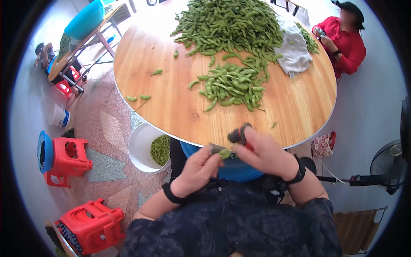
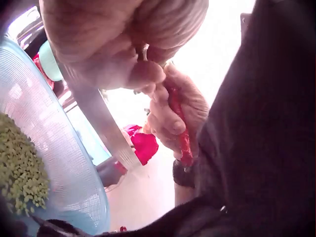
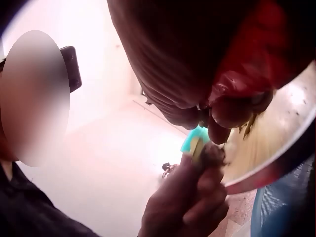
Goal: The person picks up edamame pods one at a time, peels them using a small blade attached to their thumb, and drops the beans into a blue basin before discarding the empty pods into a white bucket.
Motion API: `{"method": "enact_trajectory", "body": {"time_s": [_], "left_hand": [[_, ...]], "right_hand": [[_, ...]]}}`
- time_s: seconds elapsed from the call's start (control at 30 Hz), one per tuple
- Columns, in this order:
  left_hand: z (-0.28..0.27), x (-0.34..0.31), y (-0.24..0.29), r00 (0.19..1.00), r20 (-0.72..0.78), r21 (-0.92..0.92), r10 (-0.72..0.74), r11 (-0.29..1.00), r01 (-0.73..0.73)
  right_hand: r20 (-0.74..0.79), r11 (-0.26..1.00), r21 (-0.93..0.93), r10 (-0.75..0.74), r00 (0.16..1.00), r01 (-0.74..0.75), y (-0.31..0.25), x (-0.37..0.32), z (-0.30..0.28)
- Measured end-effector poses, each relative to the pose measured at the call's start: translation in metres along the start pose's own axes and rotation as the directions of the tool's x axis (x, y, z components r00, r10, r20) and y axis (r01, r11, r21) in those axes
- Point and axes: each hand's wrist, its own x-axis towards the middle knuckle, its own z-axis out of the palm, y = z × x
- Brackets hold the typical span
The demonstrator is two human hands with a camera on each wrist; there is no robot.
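My left hand (image 1: 200,164) pinches a green soybean pod (image 1: 224,153) between thumb and fingers at the table's near edge. My right hand (image 1: 267,154) is close beside it, fingers curled around a tool with a slim red handle (image 2: 180,121); what kind of tool I cannot tell. Something dark (image 1: 235,135) covers a fingertip of that hand. In the right wrist view, the left hand (image 3: 185,197) holds the pod just below the right hand's fingers. Under both hands, on the lap, is a blue mesh basket (image 2: 74,163) with shelled green beans (image 2: 22,170) in it.
A large heap of pods (image 1: 231,25) and a smaller pile (image 1: 233,85) lie on the round wooden table (image 1: 171,103), beside a white cloth (image 1: 295,51). A white bucket (image 1: 137,145) with pods stands left. Red stools (image 1: 92,227), a fan (image 1: 389,165) and a person in red (image 1: 353,51) surround it.
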Motion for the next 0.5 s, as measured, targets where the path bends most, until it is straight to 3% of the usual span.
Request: {"method": "enact_trajectory", "body": {"time_s": [0.03, 0.07, 0.17, 0.23, 0.27, 0.37, 0.4, 0.43, 0.47, 0.5], "left_hand": [[-0.008, -0.008, 0.003, 0.989, -0.149, -0.015, 0.005, 1.000, -0.007], [-0.021, -0.016, 0.001, 0.962, -0.255, 0.085, 0.101, 0.993, -0.082], [-0.072, -0.045, -0.011, 0.806, -0.486, 0.367, 0.339, 0.916, -0.164], [-0.098, -0.066, -0.005, 0.684, -0.551, 0.721, 0.477, 0.685, 0.103], [-0.112, -0.077, -0.012, 0.632, -0.619, 0.729, 0.467, 0.641, 0.241], [-0.118, -0.084, -0.008, 0.568, -0.646, 0.713, 0.511, 0.669, 0.209], [-0.119, -0.084, -0.007, 0.632, -0.558, 0.786, 0.537, 0.587, 0.195], [-0.113, -0.079, -0.002, 0.631, -0.563, 0.782, 0.534, 0.592, 0.196], [-0.100, -0.069, 0.006, 0.741, -0.562, 0.619, 0.368, 0.782, 0.081], [-0.089, -0.058, 0.010, 0.843, -0.496, 0.392, 0.207, 0.920, 0.005]], "right_hand": [[-0.027, 0.996, -0.085, -0.008, 1.000, 0.005, -0.001, 0.015, -0.004], [-0.048, 0.959, -0.261, -0.126, 0.991, 0.109, 0.005, 0.031, -0.004], [-0.034, 0.875, -0.439, -0.243, 0.969, 0.204, 0.013, 0.072, 0.006], [0.023, 0.835, -0.499, -0.256, 0.966, 0.233, 0.021, 0.088, 0.018], [0.061, 0.810, -0.534, -0.248, 0.967, 0.242, 0.024, 0.094, 0.024], [0.089, 0.757, -0.595, -0.274, 0.958, 0.272, 0.026, 0.104, 0.028], [0.007, 0.790, -0.565, -0.284, 0.959, 0.239, 0.029, 0.105, 0.029], [-0.074, 0.820, -0.533, -0.289, 0.954, 0.207, 0.031, 0.105, 0.028], [-0.119, 0.834, -0.474, -0.377, 0.919, 0.281, 0.032, 0.102, 0.024], [-0.112, 0.835, -0.474, -0.371, 0.922, 0.279, 0.024, 0.095, 0.020]]}}
